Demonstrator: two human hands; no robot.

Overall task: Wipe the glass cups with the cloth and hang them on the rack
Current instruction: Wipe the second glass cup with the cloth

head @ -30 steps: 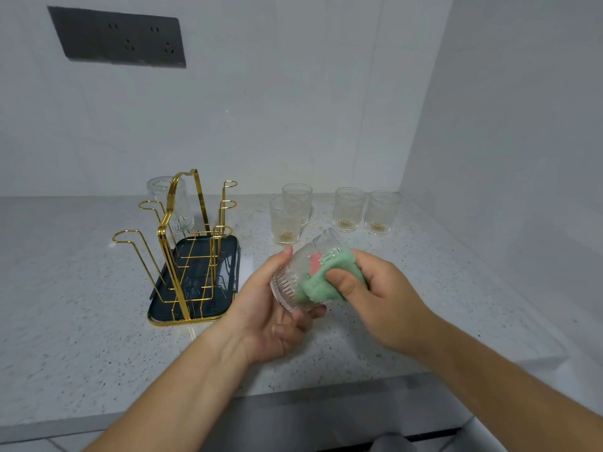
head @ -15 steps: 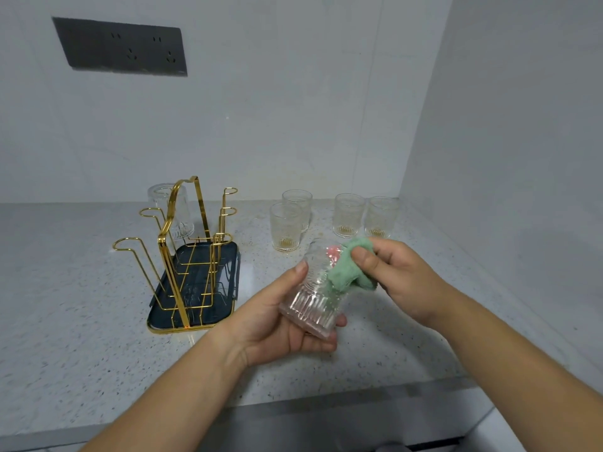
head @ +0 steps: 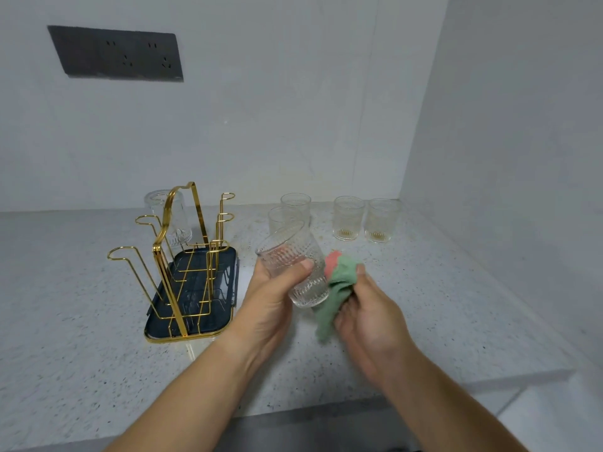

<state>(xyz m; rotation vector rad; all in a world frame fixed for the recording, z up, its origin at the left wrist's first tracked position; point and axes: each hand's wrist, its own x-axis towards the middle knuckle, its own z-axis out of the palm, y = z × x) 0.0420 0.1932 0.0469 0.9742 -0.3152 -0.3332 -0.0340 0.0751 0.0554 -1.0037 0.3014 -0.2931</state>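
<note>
My left hand (head: 274,298) grips a ribbed glass cup (head: 293,256), tilted with its mouth up and to the left, above the counter. My right hand (head: 368,314) holds a green and pink cloth (head: 336,288) against the cup's lower right side. The gold wire rack (head: 177,256) on its dark tray (head: 225,256) stands to the left. One cup (head: 169,220) hangs upside down on the rack's far side. Several more cups (head: 348,218) stand upright at the back of the counter.
The speckled countertop (head: 65,321) meets a white wall behind and another on the right. A dark socket panel (head: 115,53) is on the back wall. The counter's front edge runs just under my forearms.
The cup has turned in my left hand, its mouth now up-left. My right hand has slid the cloth from the cup's top down to its lower right side.
</note>
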